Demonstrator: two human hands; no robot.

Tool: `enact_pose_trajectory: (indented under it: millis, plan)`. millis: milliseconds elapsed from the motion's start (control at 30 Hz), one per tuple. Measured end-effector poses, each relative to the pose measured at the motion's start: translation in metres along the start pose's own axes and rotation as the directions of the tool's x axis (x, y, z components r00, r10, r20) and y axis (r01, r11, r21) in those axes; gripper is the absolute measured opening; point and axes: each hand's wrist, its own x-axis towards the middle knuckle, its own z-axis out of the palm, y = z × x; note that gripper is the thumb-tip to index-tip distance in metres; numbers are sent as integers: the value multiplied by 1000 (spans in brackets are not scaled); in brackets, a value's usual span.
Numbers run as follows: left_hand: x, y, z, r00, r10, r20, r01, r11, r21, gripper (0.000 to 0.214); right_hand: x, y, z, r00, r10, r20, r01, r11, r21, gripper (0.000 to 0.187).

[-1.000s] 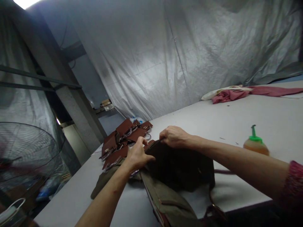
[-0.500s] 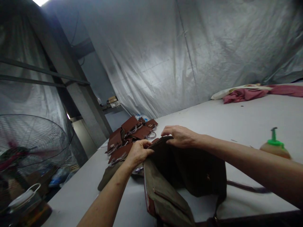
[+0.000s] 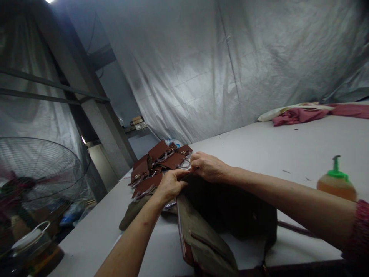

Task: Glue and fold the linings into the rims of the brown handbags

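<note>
An olive-lined handbag (image 3: 207,238) lies opened out on the white table in front of me, with its dark inside facing me. My left hand (image 3: 172,185) pinches the bag's far upper edge between thumb and fingers. Close beside it, my right hand (image 3: 208,166) is closed on the same edge, fingers curled over it. The two hands nearly touch at the fingertips. A thin strap or handle (image 3: 298,227) sticks out from the bag's right side, under my right forearm.
Several brown handbags (image 3: 155,165) with wrapped handles are heaped beyond my left hand. A green-topped squeeze bottle (image 3: 336,182) stands at right, a lidded jar (image 3: 36,250) at lower left. Pink cloth (image 3: 300,116) lies at the back right. A large fan (image 3: 37,173) stands left of the table.
My right hand has shifted slightly left, closer to my left hand, and its fingers have curled tighter on the bag's edge. My left hand stays at about the same spot.
</note>
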Motion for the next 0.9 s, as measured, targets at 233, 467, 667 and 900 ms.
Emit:
enact_pose_trajectory:
  millis: [233,467,667,900]
  plan:
    - [-1,2,0,1000,-12,13,12,1000,-13,42,0,-4,-2,998,56,13,-56,998,-13,16]
    - [0,5,1,996,-81,41,82,997,-16,42,-2,-2,0,997,71,31,-70,997,-31,17]
    - [6,4,0,999,-6,33,3,995,95,25,-1,-6,1,996,84,25,-82,994,-71,16]
    - [11,10,3,996,47,-70,-20,937,348,18,-3,2,-14,960,279,-32,-262,930,256,16]
